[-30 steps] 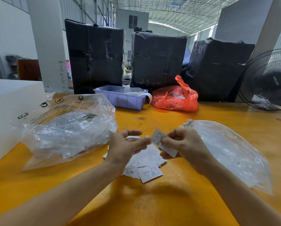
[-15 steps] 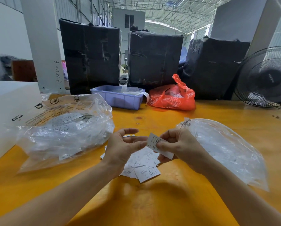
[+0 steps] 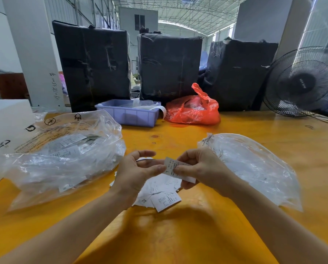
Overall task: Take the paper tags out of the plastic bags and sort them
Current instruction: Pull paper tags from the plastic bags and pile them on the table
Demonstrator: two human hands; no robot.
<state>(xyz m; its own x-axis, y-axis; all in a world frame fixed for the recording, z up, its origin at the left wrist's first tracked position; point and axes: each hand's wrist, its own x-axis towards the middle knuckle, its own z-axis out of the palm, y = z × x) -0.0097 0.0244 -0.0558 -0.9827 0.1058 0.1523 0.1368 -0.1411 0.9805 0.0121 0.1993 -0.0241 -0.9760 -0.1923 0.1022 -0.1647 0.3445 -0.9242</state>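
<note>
My right hand (image 3: pixel 199 168) pinches a white paper tag (image 3: pixel 173 167) above the yellow table (image 3: pixel 178 235). My left hand (image 3: pixel 135 174) is beside it, fingers loosely curved, thumb tip close to the tag's left edge; whether it touches is unclear. Under both hands lies a loose pile of white tags (image 3: pixel 160 196). A large clear plastic bag (image 3: pixel 64 155) holding many tags sits to the left. A flatter clear bag (image 3: pixel 254 164) lies to the right, behind my right wrist.
A lilac plastic bin (image 3: pixel 129 114) and a red plastic bag (image 3: pixel 193 110) stand at the table's back, before three black-wrapped bundles (image 3: pixel 169 67). A black fan (image 3: pixel 304 82) is at the far right. A white box (image 3: pixel 5 119) sits at the left edge.
Both hands stay together over the pile, the right one keeping the tag. The camera view has shifted slightly; the hands' pose is nearly the same.
</note>
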